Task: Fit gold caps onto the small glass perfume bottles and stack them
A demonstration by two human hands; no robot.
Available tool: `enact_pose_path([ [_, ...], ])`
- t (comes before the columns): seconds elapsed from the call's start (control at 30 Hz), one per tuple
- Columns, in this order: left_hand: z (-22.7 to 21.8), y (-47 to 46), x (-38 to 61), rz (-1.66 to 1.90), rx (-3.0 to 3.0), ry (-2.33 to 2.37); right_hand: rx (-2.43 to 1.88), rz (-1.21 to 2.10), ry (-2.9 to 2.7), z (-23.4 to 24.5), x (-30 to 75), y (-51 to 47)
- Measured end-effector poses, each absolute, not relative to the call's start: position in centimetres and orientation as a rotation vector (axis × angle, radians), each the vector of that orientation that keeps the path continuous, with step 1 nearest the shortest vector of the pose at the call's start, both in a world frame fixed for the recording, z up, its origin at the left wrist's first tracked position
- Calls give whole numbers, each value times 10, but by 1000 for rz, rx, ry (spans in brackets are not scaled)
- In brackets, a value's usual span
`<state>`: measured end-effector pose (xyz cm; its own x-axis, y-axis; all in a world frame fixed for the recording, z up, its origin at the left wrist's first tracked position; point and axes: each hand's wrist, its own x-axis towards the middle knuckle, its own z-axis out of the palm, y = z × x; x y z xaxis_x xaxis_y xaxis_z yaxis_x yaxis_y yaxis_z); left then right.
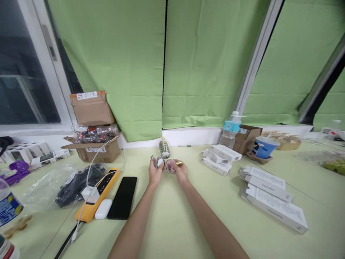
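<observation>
Both of my hands are near the middle of the table, close to each other. The fingers of my left hand (155,173) are closed around a small clear bottle (160,163) with a white patch, and a silvery end shows by the thumb. My right hand (182,173) grips a small round clear container (170,166) with pink contents, and a gold-coloured cylindrical part (179,163) shows at its fingers. The two held pieces are side by side; I cannot tell whether they touch. Just beyond them lies a clear patterned bottle (164,149) with a yellow top.
At left are a phone (123,198), a white earbud case (103,209), an orange power strip (93,207) with a charger, and cardboard boxes (98,153). To the right are white boxes (275,207), a water bottle (230,131) and a blue cup (264,147). Green blinds (194,64) hang behind.
</observation>
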<state>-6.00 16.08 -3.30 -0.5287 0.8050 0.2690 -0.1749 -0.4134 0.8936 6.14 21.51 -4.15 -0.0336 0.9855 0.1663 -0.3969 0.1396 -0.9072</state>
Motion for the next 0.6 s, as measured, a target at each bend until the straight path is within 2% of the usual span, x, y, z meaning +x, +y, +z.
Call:
enact_pose_path([
  [0.6,-29,158,-60,1984,958,1239,-779,1275,-1046,-38,60,212],
])
